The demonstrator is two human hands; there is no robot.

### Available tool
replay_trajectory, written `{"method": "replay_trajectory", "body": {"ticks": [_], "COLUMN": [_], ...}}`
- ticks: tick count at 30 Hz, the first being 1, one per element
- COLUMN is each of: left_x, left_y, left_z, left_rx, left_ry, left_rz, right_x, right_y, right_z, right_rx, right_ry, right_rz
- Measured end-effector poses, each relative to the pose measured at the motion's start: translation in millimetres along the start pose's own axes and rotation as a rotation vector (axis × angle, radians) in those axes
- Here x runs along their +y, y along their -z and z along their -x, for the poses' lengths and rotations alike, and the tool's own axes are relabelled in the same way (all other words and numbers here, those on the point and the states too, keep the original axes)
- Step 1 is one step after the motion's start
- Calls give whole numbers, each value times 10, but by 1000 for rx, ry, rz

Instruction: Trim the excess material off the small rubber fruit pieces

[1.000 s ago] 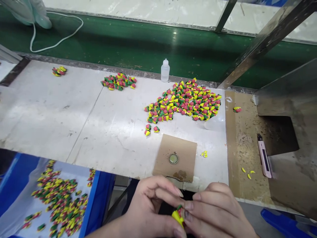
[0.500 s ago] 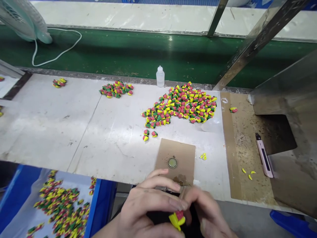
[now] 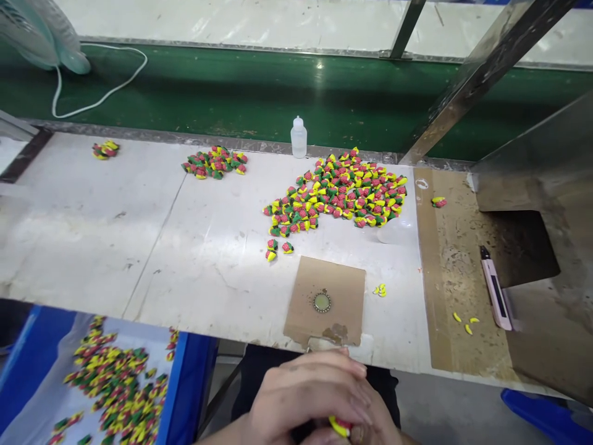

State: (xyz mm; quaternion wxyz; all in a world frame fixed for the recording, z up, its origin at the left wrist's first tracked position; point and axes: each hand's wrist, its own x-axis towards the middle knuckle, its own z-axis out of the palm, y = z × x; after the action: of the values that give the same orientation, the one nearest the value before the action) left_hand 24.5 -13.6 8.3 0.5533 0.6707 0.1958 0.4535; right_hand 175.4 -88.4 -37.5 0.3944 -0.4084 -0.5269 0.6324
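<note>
My left hand (image 3: 303, 395) is closed around a small yellow and pink fruit-shaped piece (image 3: 341, 426) at the bottom of the view. Pressed against it from the right is my right hand (image 3: 380, 411), with its fingertips at the same piece and most of its fingers hidden behind the left. Only a bit of the piece shows between the hands. Just beyond them, a cardboard square (image 3: 343, 278) lies at the table's front edge. On it sits a round metal pendant setting (image 3: 322, 301) with a beaded rim.
A big pile of similar pieces (image 3: 343, 191) covers the back of the table, with a smaller pile (image 3: 215, 162) to its left. Behind stands a white squeeze bottle (image 3: 299, 139). A blue bin (image 3: 178, 383) with more pieces is lower left. A pink cutter (image 3: 495, 290) and tiny yellow bits (image 3: 380, 290) lie right.
My hands have drawn together and folded over the piece, so less of it shows. The left fingers now overlap the right hand. The view has shifted slightly.
</note>
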Motion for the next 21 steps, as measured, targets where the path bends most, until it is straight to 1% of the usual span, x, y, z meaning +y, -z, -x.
{"method": "replay_trajectory", "body": {"ticks": [2, 5, 7, 9, 11, 14, 16, 18, 21], "left_x": [-16, -30, -22, -3, 24, 66, 85, 94, 100], "left_y": [-111, -260, -287, -236, -129, 39, 109, 142, 159], "left_z": [17, 27, 14, -13, -47, -85, -91, -77, -30], "left_rx": [74, 235, 263, 229, 164, 69, 74, 90, 75], "left_ry": [-3, -33, -12, -2, 10, 84, 133, 153, 147], "left_rz": [24, 31, 27, 33, 30, -4, -9, 7, 15], "right_x": [38, 77, 53, -39, -190, -433, -542, -605, -662], "right_y": [0, 23, 56, 110, 178, 271, 310, 341, 407], "right_z": [12, -39, -109, -175, -211, -223, -252, -315, -428], "right_rx": [7, -25, -77, -114, -109, -97, -129, -212, -417], "right_ry": [7, 59, 111, 164, 157, 41, -24, -48, -137], "right_rz": [55, 121, 140, 153, 146, 40, -92, -209, -308]}}
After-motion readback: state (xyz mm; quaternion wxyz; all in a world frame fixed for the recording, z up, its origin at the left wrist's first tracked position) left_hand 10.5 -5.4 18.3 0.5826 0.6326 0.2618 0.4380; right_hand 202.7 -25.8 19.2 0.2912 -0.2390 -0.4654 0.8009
